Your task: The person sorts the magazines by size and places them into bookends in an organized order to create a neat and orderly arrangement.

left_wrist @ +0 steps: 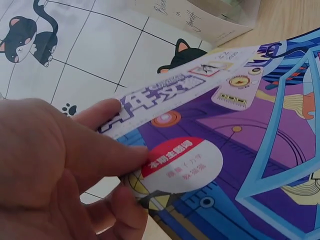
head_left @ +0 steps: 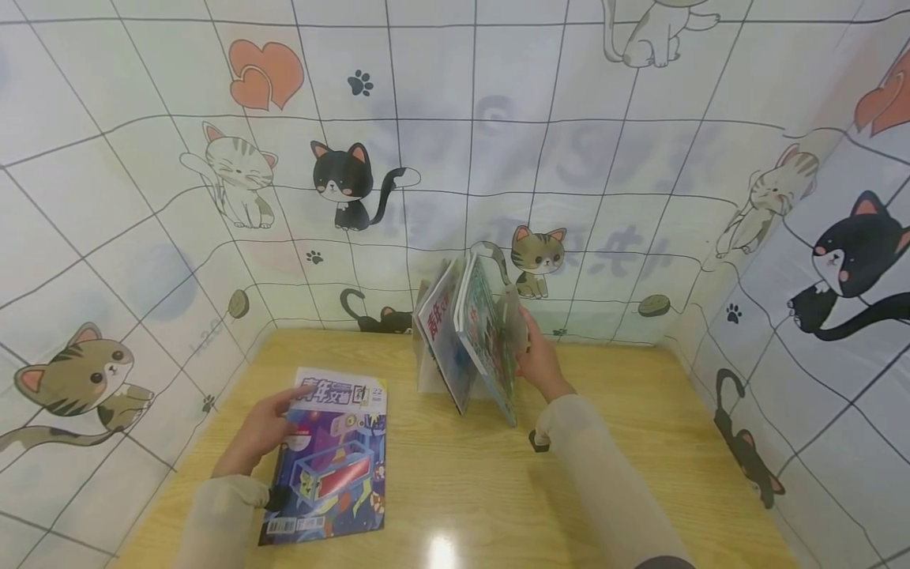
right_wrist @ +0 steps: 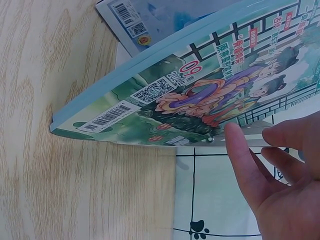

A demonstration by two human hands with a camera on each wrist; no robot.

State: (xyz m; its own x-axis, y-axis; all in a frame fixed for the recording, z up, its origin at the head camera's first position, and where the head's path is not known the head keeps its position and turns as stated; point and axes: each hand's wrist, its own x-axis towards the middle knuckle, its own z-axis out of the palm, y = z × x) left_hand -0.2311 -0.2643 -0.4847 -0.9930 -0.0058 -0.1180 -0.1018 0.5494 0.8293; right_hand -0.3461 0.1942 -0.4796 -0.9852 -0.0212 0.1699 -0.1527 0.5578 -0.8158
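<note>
My left hand (head_left: 259, 431) pinches the left edge of a purple magazine (head_left: 334, 466), thumb on its cover and other fingers curled at the edge. In the left wrist view the magazine's white title strip (left_wrist: 185, 85) slants past my fingers. My right hand (head_left: 542, 359) grips the right side panel of a pale book stand (head_left: 513, 316), fingers around its edge. Leaning inside the stand are a magazine with red lettering (head_left: 441, 324) and a thicker green magazine (head_left: 483, 332). In the right wrist view my thumb (right_wrist: 240, 155) lies close by the green cover.
The stand is on a wooden table (head_left: 455, 490) near the back wall. White sheeting (head_left: 455, 158) with cat drawings and grid lines encloses the table at the back and both sides. The left wrist view shows lettering on the stand's side (left_wrist: 185, 15).
</note>
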